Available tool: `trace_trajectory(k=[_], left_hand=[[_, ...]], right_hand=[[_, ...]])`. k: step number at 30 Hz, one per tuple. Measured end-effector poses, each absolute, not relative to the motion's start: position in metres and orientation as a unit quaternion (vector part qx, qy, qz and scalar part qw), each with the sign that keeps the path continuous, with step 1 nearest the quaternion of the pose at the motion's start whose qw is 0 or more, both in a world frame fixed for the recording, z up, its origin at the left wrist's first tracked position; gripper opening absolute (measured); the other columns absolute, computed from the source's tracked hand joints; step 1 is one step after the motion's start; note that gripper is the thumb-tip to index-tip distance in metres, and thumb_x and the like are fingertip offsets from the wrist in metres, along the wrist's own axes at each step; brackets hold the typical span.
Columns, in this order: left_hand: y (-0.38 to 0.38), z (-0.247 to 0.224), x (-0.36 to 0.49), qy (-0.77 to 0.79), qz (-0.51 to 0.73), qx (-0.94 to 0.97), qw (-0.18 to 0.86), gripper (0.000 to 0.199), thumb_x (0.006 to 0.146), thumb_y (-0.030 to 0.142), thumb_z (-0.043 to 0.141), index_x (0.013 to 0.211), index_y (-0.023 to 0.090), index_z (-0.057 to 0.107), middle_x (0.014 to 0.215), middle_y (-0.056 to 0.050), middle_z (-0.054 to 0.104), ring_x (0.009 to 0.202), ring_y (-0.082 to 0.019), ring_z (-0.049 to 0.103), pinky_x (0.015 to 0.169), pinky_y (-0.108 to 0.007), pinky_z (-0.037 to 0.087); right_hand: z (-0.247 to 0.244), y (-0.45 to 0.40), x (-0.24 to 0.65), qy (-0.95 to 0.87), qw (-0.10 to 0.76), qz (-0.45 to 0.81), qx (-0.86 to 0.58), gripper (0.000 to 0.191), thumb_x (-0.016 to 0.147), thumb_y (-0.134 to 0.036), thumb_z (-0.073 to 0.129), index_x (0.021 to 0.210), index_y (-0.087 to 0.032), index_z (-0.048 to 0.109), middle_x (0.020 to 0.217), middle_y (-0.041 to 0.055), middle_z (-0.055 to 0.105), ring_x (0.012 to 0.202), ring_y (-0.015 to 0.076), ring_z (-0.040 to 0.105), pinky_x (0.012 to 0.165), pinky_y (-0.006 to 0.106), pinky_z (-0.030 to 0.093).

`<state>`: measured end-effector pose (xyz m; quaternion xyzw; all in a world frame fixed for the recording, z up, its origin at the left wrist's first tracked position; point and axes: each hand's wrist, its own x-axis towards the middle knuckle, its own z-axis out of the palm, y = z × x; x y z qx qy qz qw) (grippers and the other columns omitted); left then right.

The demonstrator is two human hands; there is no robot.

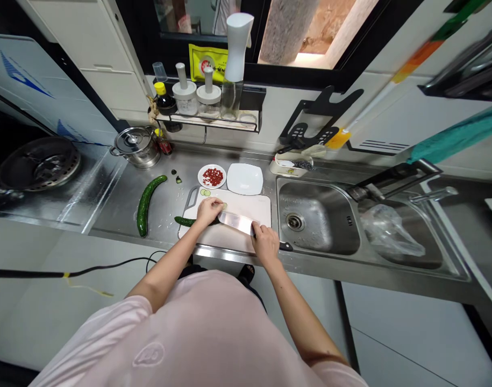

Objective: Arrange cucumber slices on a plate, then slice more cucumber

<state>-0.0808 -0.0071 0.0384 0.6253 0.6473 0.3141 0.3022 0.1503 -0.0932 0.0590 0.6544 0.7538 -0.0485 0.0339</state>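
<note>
My right hand (265,243) is closed round the black handle of a broad kitchen knife (238,221), its blade lying across the white cutting board (251,204). At the blade's far end, my left hand (208,211) has its fingers pinched together on a pale cucumber slice (224,206). A cut cucumber (184,221) lies on the board beneath that hand and wrist, partly hidden by them. Two or so thin cucumber rounds (205,192) rest at the board's upper left corner. Left of the board, a whole curved cucumber (149,205) lies on the steel counter.
Behind the board stand a plate of chopped red pieces (212,176) and a white square plate (244,179). A double sink (318,215) adjoins on the right, with a plastic bag (391,231). A lidded pot (136,146) and a wok (38,164) are leftward; a condiment shelf (229,123) hangs above.
</note>
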Motion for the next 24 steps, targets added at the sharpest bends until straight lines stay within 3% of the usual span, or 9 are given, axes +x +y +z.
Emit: trace_trajectory(k=[2, 9, 24], left_hand=[[0.003, 0.028, -0.088, 0.691, 0.318, 0.562, 0.324, 0.02, 0.078, 0.036, 0.061, 0.088, 0.02, 0.068, 0.08, -0.002, 0.068, 0.076, -0.015, 0.061, 0.073, -0.027, 0.047], [0.036, 0.004, -0.109, 0.765, 0.285, 0.495, 0.298, 0.02, 0.072, 0.035, 0.065, 0.086, 0.022, 0.069, 0.079, -0.001, 0.068, 0.072, -0.014, 0.061, 0.071, -0.026, 0.044], [0.058, -0.007, -0.115, 0.773, 0.203, 0.572, 0.183, 0.02, 0.079, 0.023, 0.055, 0.095, 0.021, 0.067, 0.085, -0.005, 0.07, 0.082, -0.019, 0.06, 0.075, -0.027, 0.041]], right_hand=[[0.057, -0.094, 0.154, 0.75, 0.033, -0.049, 0.659, 0.041, 0.088, -0.029, 0.05, 0.128, -0.02, 0.05, 0.095, 0.0093, 0.059, 0.088, 0.0214, 0.048, 0.075, 0.031, 0.026], [0.055, -0.096, 0.158, 0.732, 0.037, -0.055, 0.678, 0.04, 0.088, -0.028, 0.052, 0.127, -0.022, 0.051, 0.094, 0.0067, 0.061, 0.087, 0.0207, 0.05, 0.075, 0.031, 0.027], [0.05, -0.1, 0.162, 0.727, 0.012, -0.058, 0.684, 0.039, 0.085, -0.028, 0.055, 0.124, -0.022, 0.054, 0.094, 0.0058, 0.062, 0.086, 0.0197, 0.052, 0.076, 0.029, 0.027]])
